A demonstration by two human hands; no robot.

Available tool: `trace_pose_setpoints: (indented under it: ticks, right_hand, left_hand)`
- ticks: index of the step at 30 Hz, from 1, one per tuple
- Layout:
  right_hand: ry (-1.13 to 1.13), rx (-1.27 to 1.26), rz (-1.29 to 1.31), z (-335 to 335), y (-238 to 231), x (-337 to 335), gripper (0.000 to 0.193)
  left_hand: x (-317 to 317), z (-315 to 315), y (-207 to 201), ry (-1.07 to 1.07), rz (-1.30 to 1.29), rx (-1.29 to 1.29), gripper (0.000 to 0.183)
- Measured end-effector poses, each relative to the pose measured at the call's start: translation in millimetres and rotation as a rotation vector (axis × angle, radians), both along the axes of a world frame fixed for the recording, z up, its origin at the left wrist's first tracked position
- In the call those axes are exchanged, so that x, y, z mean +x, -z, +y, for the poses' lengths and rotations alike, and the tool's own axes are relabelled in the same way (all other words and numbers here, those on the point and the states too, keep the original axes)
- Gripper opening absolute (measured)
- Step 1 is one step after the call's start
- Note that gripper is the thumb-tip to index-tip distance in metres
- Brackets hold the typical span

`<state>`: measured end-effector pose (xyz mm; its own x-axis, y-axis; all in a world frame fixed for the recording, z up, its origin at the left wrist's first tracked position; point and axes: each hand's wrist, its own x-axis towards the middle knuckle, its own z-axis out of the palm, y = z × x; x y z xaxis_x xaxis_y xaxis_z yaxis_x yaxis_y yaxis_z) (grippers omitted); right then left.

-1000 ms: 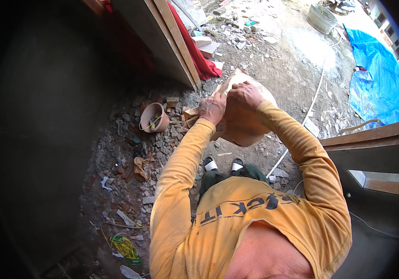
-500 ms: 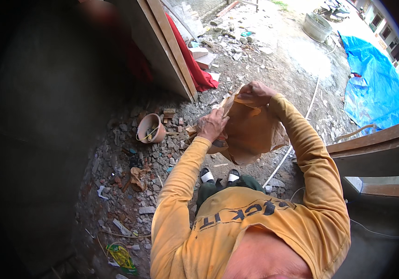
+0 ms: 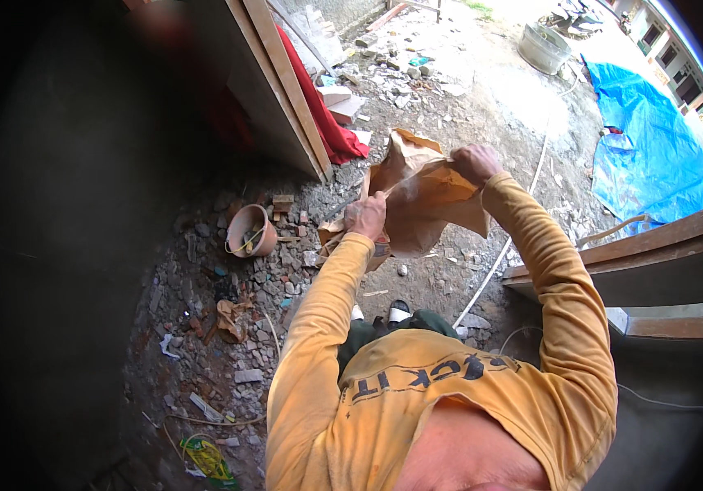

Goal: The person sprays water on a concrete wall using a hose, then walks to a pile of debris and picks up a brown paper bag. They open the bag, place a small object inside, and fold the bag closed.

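head view: left hand grasps the left edge of a brown paper sack; right hand is clenched on its right edge. sack is creased, mouth spread, held between both hands above the dirt ground, ahead of the sandals. to the left, a pinkish bucket stands among rubble. red cloth beside wood-edged panel; blue tarp farther off, right.
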<state>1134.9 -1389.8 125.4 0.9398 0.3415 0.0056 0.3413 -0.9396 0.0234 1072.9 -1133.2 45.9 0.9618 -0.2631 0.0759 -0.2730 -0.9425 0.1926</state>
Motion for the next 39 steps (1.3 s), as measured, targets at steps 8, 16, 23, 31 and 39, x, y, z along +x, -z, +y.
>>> trace_pose_setpoints:
  ticks: [8,16,23,31,39]
  right_hand:
    - [0.253,0.184,-0.046,-59.0,-16.1,19.4,0.029]
    - [0.010,0.020,-0.083,20.8,-48.7,-9.2,0.025]
    - [0.032,0.075,-0.078,45.5,-78.9,-38.4,0.021]
    - [0.110,0.280,0.050,12.2,-101.0,-36.7,0.026]
    - [0.280,0.541,0.198,-92.2,-81.2,32.4,0.026]
  left_hand:
    - [-18.2,53.2,77.9,-0.148,0.075,-0.164,0.024]
    - [-14.2,-2.0,-8.4,-0.214,0.237,-0.214,0.064]
    - [14.9,-65.4,-3.6,-0.302,0.346,-0.303,0.065]
    - [40.2,-47.5,76.4,-0.324,0.006,-0.361,0.023]
    - [26.8,-14.3,40.9,-0.181,-0.103,-0.341,0.019]
